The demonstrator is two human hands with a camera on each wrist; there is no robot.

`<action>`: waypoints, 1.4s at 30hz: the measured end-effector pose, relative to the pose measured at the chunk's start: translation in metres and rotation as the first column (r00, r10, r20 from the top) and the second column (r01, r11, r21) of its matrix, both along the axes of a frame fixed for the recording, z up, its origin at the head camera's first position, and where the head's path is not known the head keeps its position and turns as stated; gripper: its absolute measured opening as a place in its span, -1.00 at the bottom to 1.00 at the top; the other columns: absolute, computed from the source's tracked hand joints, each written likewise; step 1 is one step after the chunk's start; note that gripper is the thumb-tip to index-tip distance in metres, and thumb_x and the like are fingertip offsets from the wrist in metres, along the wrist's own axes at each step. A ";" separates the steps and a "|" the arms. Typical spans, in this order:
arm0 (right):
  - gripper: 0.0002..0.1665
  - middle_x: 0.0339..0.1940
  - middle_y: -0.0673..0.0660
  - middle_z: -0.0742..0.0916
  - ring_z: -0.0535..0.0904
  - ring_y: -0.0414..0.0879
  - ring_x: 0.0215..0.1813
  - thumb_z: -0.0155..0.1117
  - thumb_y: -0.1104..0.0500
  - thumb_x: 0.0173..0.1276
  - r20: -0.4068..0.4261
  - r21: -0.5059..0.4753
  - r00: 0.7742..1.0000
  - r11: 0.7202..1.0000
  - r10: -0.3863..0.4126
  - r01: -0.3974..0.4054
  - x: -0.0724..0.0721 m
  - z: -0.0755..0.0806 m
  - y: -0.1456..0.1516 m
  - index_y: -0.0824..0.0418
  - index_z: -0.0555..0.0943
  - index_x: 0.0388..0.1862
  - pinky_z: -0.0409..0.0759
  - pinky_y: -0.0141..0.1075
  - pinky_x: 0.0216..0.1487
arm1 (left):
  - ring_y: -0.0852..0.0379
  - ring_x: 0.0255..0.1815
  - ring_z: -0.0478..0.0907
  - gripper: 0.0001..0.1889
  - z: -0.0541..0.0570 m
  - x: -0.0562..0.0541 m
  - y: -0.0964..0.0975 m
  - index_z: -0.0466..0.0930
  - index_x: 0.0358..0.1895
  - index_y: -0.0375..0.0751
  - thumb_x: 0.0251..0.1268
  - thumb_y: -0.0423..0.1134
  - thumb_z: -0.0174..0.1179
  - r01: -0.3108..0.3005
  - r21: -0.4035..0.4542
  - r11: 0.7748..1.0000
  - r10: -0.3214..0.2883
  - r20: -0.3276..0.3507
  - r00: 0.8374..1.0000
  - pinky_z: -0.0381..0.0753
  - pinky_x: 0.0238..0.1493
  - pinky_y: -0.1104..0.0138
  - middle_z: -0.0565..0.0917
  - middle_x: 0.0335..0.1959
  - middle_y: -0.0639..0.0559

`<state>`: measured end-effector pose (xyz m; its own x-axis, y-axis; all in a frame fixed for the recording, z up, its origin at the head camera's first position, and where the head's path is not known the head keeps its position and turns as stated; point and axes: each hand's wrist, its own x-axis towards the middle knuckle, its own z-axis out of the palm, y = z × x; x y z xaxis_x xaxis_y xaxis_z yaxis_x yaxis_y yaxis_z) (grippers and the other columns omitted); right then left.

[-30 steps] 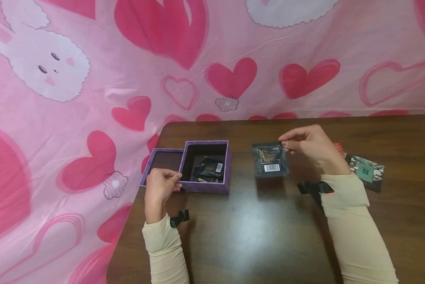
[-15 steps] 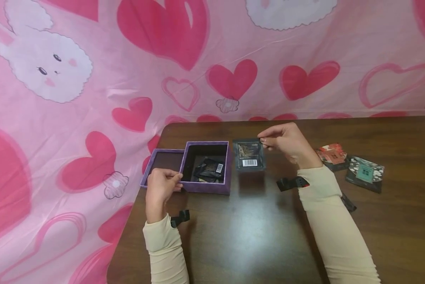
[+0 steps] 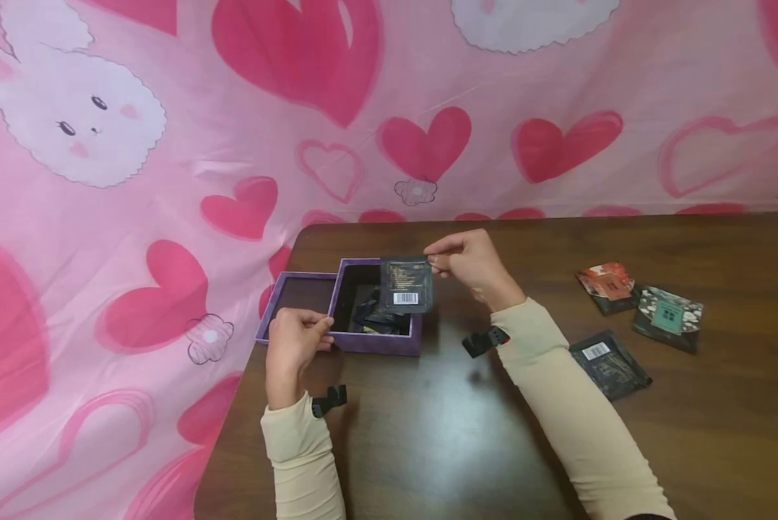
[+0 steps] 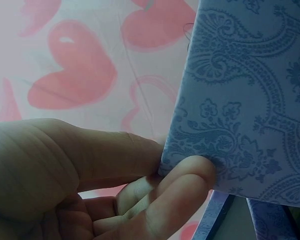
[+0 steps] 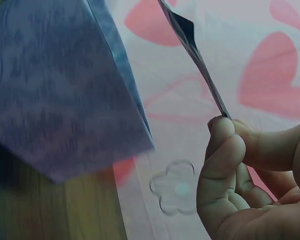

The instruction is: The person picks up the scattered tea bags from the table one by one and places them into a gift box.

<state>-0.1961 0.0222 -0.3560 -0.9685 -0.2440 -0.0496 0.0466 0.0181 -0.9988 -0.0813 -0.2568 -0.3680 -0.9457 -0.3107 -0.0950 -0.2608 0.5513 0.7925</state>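
Note:
My right hand (image 3: pixel 476 269) pinches a flat black sachet (image 3: pixel 406 285) by its upper right corner, holding it upright over the right side of a purple box (image 3: pixel 375 344). Gold print and a white barcode face me. In the right wrist view the sachet (image 5: pixel 200 60) appears edge-on between thumb and fingers, with the box wall (image 5: pixel 64 85) beside it. My left hand (image 3: pixel 291 350) grips the box's near left corner; the left wrist view shows thumb and fingers on that patterned corner (image 4: pixel 245 100). Several dark sachets (image 3: pixel 372 318) lie inside the box, partly hidden by the held one.
A shallow purple lid (image 3: pixel 304 296) lies left of the box, partly behind my left hand. On the right of the brown table (image 3: pixel 473 433) lie a red-printed sachet (image 3: pixel 606 285), a green-and-white one (image 3: pixel 668 318) and a black one (image 3: pixel 612 365) beside my sleeve.
My right hand has carried the black sachet left, from the table's middle to over the box. The sachets on the right have come into fuller view. My left hand stays on the box.

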 end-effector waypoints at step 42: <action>-0.80 -0.29 0.35 0.77 0.75 0.04 -0.35 0.41 0.41 0.29 -0.041 0.112 0.996 0.991 0.077 -0.072 0.005 0.003 0.012 0.51 0.72 -0.14 0.77 -0.20 -0.24 | -0.01 -0.56 0.73 -0.86 0.002 -0.002 -0.001 0.73 -0.21 -0.53 0.27 -0.44 0.36 0.005 0.019 1.000 -0.006 0.046 0.999 0.77 -0.42 0.17 0.74 -0.47 -0.25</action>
<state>-0.1908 0.0345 -0.3528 -0.9498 -0.3106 -0.0366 -0.0042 0.1296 -0.9916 -0.0829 -0.2577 -0.3656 -0.9418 -0.3036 -0.1446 -0.2947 0.5378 0.7899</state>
